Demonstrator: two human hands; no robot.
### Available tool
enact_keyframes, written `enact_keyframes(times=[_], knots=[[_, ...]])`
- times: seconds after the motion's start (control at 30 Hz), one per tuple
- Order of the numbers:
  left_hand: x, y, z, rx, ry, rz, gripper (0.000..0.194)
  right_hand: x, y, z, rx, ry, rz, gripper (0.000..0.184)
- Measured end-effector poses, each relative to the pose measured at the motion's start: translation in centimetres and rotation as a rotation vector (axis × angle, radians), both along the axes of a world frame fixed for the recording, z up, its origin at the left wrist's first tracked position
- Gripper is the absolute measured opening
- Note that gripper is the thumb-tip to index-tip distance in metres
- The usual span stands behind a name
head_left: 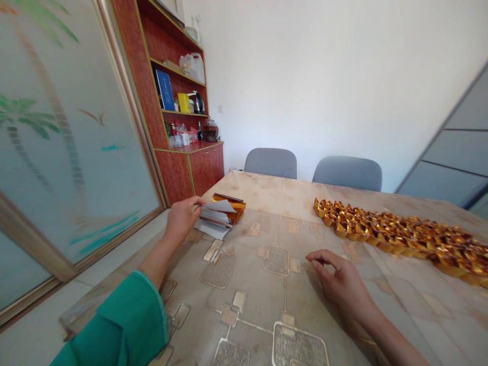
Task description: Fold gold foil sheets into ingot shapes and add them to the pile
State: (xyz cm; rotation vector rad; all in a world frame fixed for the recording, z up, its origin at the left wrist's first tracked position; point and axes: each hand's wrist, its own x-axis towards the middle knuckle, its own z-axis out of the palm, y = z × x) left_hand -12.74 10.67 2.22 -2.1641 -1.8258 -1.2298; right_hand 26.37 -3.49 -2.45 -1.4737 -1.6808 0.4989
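Observation:
At the left side of the table, my left hand (183, 217) is closed, thumb and fingers pinching the edge of a sheet of foil paper (218, 207) with its pale side up. That sheet lies against a loose stack of gold foil paper (239, 207), whose leaves are fanned and uneven. My right hand (337, 277) hovers low over the tablecloth on the right, fingertips drawn together with nothing visible in them. Beyond it, rows of folded gold foil pieces (392, 229) stand packed side by side, apart from the hand.
A patterned tablecloth (255, 284) covers the table. Two grey chairs (270, 162) stand at its far edge. To the left are a reddish wooden cabinet (206, 165) with shelved items and a frosted sliding door (99, 152). A small scrap (217, 257) lies near my left hand.

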Motion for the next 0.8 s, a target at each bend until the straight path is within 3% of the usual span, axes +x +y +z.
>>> enact_keyframes(times=[0.2,0.27,0.33,0.43,0.53,0.6,0.7,0.8], knots=[[4.2,-2.7,0.6,0.209,-0.124,-0.259,0.014,-0.4,-0.1,1.0,-0.055,0.304,0.005,0.032],[6.2,-4.3,0.5,0.258,-0.209,-0.429,0.017,-0.7,-0.3,1.5,-0.099,0.373,0.026,0.044],[8.2,-5.9,0.3,0.236,-0.341,-0.575,0.019,-1.2,-0.6,1.9,-0.147,0.401,0.056,0.06],[10.7,-8.5,-0.1,0.151,-0.508,-0.669,0.018,-2.0,-0.9,1.7,-0.171,0.414,0.075,0.081],[12.4,-10.8,-0.5,0.032,-0.622,-0.789,0.02,-2.7,-1.0,1.2,-0.153,0.433,0.081,0.088],[13.1,-11.9,-0.8,-0.069,-0.73,-0.849,0.019,-2.8,-1.0,1.1,-0.179,0.45,0.123,0.081],[13.4,-12.6,-1.1,-0.248,-0.85,-0.89,0.015,-2.6,-0.9,1.2,-0.201,0.469,0.188,0.046],[13.1,-12.2,-1.2,-0.345,-0.86,-0.873,0.016,-2.4,-0.7,1.4,-0.068,0.45,0.123,0.031]])
